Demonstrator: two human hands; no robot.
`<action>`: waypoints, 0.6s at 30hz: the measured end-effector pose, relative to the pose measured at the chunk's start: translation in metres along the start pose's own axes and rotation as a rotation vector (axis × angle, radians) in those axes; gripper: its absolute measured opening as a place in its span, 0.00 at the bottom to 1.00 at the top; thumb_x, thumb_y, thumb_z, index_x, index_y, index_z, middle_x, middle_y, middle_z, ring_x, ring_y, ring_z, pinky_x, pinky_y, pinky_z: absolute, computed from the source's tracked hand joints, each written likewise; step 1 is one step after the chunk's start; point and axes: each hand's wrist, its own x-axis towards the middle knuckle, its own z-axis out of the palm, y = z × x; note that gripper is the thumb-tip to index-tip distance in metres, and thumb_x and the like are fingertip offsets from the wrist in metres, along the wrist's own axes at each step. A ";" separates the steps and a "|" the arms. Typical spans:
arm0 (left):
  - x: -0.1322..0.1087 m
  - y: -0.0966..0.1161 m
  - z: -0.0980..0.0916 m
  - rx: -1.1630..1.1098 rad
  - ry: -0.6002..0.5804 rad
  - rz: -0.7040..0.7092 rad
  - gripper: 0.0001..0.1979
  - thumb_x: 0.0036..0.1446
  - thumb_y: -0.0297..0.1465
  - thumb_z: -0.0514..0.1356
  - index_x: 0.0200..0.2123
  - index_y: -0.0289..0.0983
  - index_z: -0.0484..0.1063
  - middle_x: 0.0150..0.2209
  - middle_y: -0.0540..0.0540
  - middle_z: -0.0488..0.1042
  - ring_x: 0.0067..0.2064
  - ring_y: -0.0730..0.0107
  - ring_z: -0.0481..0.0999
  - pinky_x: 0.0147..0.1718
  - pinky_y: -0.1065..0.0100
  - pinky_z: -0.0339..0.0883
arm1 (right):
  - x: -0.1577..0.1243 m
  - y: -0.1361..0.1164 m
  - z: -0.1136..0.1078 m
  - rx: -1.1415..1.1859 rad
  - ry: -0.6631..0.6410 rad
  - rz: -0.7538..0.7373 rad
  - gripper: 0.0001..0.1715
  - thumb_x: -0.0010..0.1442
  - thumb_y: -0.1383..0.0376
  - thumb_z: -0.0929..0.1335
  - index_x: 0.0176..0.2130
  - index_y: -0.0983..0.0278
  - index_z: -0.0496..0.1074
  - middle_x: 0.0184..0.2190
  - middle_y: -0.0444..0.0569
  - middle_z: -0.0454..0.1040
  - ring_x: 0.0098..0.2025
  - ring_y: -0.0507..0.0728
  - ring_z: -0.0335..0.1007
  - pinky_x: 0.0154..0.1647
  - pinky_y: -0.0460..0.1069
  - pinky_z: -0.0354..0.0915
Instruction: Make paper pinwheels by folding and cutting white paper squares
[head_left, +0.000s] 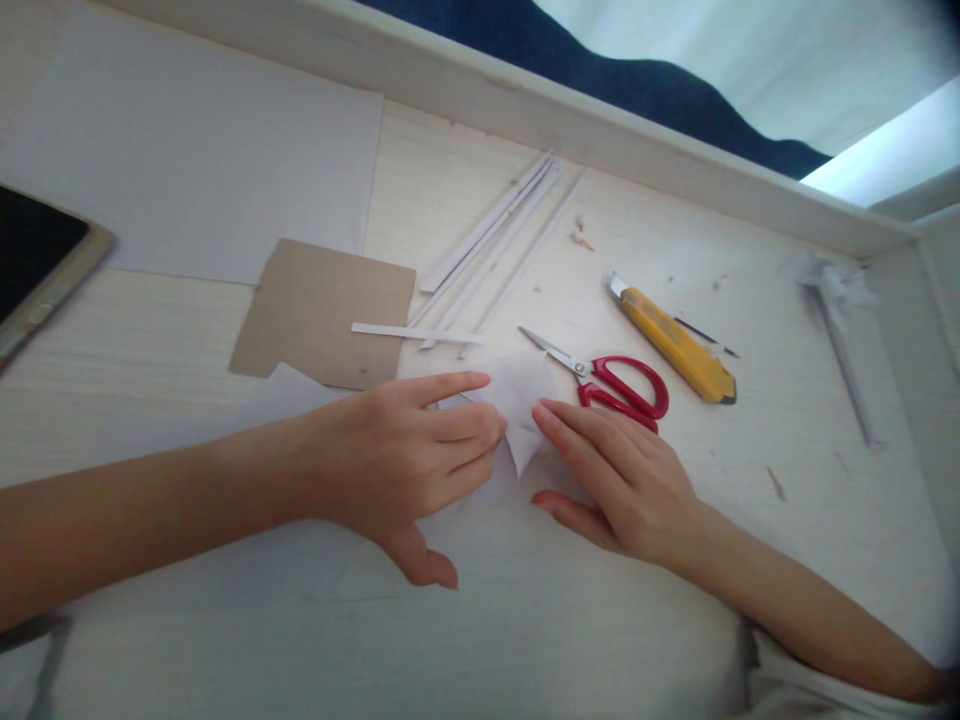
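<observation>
- Fingers of my left hand (pixel 405 450) are standing wide, touching white paper (pixel 521 385) at frame centre.
- My right hand (pixel 637 490) is resting fingertips there, thumb apart.
- I'm seeing scissors (pixel 582 371) lying right of centre.

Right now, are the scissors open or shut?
Shut: the scissors show their blades together, ending in one point, with the red handles close together.

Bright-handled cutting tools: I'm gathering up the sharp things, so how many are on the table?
2: red-handled scissors just beyond the right hand, and a yellow utility knife farther right. No others show.
</observation>
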 end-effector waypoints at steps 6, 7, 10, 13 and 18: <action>0.001 0.001 -0.003 0.005 -0.002 -0.003 0.31 0.50 0.52 0.45 0.36 0.31 0.72 0.37 0.39 0.74 0.40 0.61 0.69 0.55 0.57 0.51 | 0.001 0.012 -0.006 0.008 -0.119 -0.198 0.23 0.57 0.60 0.63 0.49 0.70 0.65 0.49 0.56 0.68 0.52 0.60 0.62 0.50 0.57 0.61; 0.001 0.001 -0.003 0.010 -0.001 0.000 0.31 0.51 0.52 0.44 0.36 0.31 0.72 0.37 0.39 0.74 0.40 0.61 0.69 0.55 0.57 0.52 | 0.002 0.012 -0.005 0.010 -0.134 -0.212 0.23 0.58 0.61 0.63 0.49 0.70 0.64 0.49 0.55 0.68 0.52 0.60 0.61 0.50 0.57 0.61; 0.000 0.000 -0.002 0.025 -0.004 0.005 0.32 0.51 0.52 0.43 0.36 0.31 0.72 0.36 0.40 0.74 0.40 0.61 0.69 0.54 0.56 0.52 | 0.005 0.014 -0.003 0.011 -0.157 -0.249 0.22 0.58 0.61 0.62 0.50 0.71 0.64 0.49 0.55 0.68 0.52 0.59 0.62 0.50 0.56 0.61; 0.000 0.000 -0.001 0.020 -0.019 0.005 0.32 0.52 0.52 0.42 0.37 0.31 0.72 0.37 0.39 0.73 0.40 0.61 0.69 0.55 0.56 0.51 | 0.006 0.017 -0.002 -0.001 -0.141 -0.291 0.23 0.58 0.60 0.62 0.50 0.71 0.64 0.49 0.55 0.69 0.51 0.59 0.62 0.50 0.56 0.61; 0.000 0.001 0.000 0.015 -0.007 0.003 0.32 0.51 0.52 0.44 0.36 0.30 0.72 0.36 0.39 0.73 0.39 0.60 0.69 0.54 0.55 0.53 | 0.007 0.020 -0.002 -0.023 -0.132 -0.327 0.23 0.58 0.59 0.62 0.49 0.71 0.65 0.48 0.54 0.70 0.51 0.59 0.63 0.50 0.56 0.61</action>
